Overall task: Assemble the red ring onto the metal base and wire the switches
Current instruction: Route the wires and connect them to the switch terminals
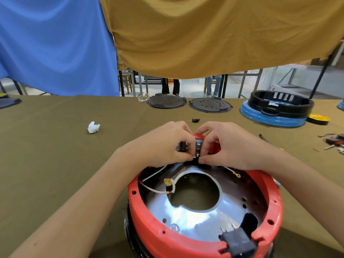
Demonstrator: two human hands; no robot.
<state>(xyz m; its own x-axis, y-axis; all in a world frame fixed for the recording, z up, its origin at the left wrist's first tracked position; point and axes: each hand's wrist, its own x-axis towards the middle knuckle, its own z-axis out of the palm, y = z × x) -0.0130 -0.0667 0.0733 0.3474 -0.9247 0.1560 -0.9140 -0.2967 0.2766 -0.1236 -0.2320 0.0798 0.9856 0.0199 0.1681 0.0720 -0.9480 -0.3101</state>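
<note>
The red ring (268, 198) sits on the shiny metal base (188, 218), close in front of me on the table. At its far side a red switch panel with a metal switch block (198, 146) stands up. My left hand (167, 144) and my right hand (223, 144) both pinch at this block, fingertips meeting at a small terminal below it. White wires (158, 173) run from there along the inside of the ring, one ending in a yellow connector (168, 181), another in a ring lug (237, 175). A black power socket (238, 241) fills the ring's near gap.
On the olive cloth lie a white crumpled wad (93, 127) at left, two dark round lids (166, 101) at the back, a black ring on a blue base (277, 108) at right, and small loose parts (335, 141) at the right edge. Cloth hangs above.
</note>
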